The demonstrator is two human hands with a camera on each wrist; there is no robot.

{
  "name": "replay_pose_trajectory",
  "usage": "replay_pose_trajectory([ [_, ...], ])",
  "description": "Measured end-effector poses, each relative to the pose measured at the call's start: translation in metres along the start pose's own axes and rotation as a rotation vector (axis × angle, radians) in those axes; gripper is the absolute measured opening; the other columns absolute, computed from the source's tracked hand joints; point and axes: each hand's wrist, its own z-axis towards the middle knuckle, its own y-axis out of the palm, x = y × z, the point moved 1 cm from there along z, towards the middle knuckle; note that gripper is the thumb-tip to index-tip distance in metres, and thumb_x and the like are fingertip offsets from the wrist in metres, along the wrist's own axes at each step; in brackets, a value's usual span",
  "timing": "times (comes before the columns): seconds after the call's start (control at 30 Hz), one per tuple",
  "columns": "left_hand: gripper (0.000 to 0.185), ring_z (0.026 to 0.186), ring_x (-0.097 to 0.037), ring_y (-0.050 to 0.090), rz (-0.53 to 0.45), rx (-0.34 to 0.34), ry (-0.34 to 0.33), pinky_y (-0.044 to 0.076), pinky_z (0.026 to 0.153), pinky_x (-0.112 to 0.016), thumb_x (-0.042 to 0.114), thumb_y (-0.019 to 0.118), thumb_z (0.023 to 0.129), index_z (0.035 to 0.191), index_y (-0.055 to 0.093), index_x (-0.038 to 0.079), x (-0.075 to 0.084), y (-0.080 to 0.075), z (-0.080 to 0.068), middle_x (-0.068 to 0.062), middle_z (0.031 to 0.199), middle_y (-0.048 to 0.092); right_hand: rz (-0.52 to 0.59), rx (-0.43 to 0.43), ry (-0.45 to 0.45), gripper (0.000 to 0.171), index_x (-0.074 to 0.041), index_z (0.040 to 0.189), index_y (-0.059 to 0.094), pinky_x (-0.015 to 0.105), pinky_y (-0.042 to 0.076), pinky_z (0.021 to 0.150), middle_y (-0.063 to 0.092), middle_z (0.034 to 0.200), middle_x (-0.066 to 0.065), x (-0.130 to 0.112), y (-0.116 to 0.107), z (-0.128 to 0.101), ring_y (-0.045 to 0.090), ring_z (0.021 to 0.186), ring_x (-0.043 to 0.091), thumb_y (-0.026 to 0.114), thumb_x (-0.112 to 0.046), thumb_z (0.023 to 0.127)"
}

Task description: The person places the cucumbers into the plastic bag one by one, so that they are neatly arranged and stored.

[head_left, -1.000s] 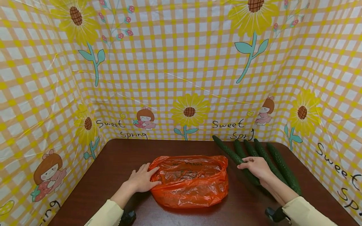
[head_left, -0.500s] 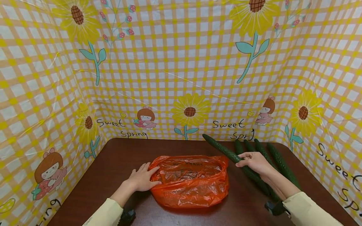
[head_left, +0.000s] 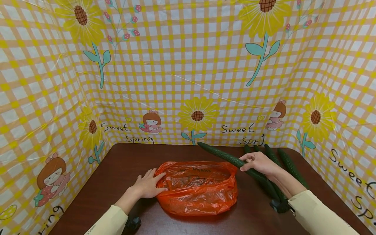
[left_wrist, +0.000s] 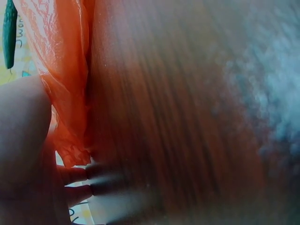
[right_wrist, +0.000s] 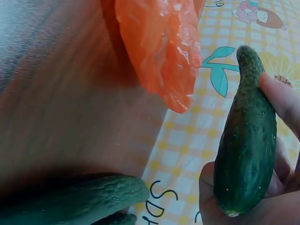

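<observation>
My right hand (head_left: pixel 259 163) pinches a long dark green cucumber (head_left: pixel 218 153) between thumb and fingers, lifted and slanting with its far tip toward the upper left. In the right wrist view the same cucumber (right_wrist: pixel 247 140) points away from the palm. A thin orange-red plastic bag (head_left: pixel 196 200) sits on the table with its mouth spread wide toward me. My left hand (head_left: pixel 148 186) rests on the bag's left rim, fingers spread and thumb over the edge. The left wrist view shows the bag (left_wrist: pixel 63 61) beside the hand. What lies inside the bag is unclear.
Several more cucumbers (head_left: pixel 292 166) lie side by side on the right of the dark brown table (head_left: pixel 129 156), partly behind my right arm. A checked sheet with sunflowers (head_left: pixel 152 81) encloses the table at the back and both sides.
My right hand has lifted the cucumber off the row and moved it left and slightly up, so its tip now stands behind the bag. The left hand and the bag stay put.
</observation>
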Motion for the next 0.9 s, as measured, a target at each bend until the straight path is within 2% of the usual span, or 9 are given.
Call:
replay_pose_trajectory([
  [0.3,0.075,0.151,-0.042,0.024,-0.007,-0.005,0.003,0.02,0.111,-0.076,0.062,0.061,0.092,0.155,0.042,0.025,-0.001,0.001,0.001,-0.02,0.164,0.025,-0.016,-0.095,-0.049,0.048,0.0,0.128,0.065,0.065,0.038,0.107,0.042,0.151,0.033,-0.011,0.0,0.012,0.038,0.14,0.053,0.076,-0.02,0.085],
  [0.53,0.075,0.151,-0.042,0.024,-0.009,-0.005,0.002,0.02,0.111,-0.075,0.061,0.061,0.092,0.155,0.042,0.025,0.001,-0.001,0.001,-0.02,0.164,0.025,-0.045,-0.127,-0.072,0.048,-0.003,0.127,0.066,0.065,0.038,0.107,0.057,0.141,0.023,-0.015,0.005,0.024,0.042,0.138,0.05,0.079,-0.023,0.085],
  [0.7,0.075,0.151,-0.042,0.024,-0.013,-0.009,0.001,0.02,0.111,-0.075,0.06,0.061,0.092,0.155,0.043,0.024,0.002,-0.002,-0.001,-0.02,0.164,0.025,-0.055,-0.15,-0.082,0.047,-0.004,0.125,0.068,0.063,0.041,0.105,0.057,0.141,0.021,-0.018,0.008,0.033,0.045,0.136,0.049,0.08,-0.022,0.084],
  [0.9,0.075,0.151,-0.042,0.023,-0.012,-0.012,0.001,0.019,0.112,-0.075,0.06,0.061,0.093,0.155,0.042,0.025,0.002,-0.002,-0.001,-0.02,0.164,0.025,-0.076,-0.172,-0.093,0.043,-0.005,0.121,0.07,0.058,0.046,0.101,0.06,0.131,0.019,-0.022,0.015,0.044,0.055,0.121,0.035,0.081,-0.021,0.082],
])
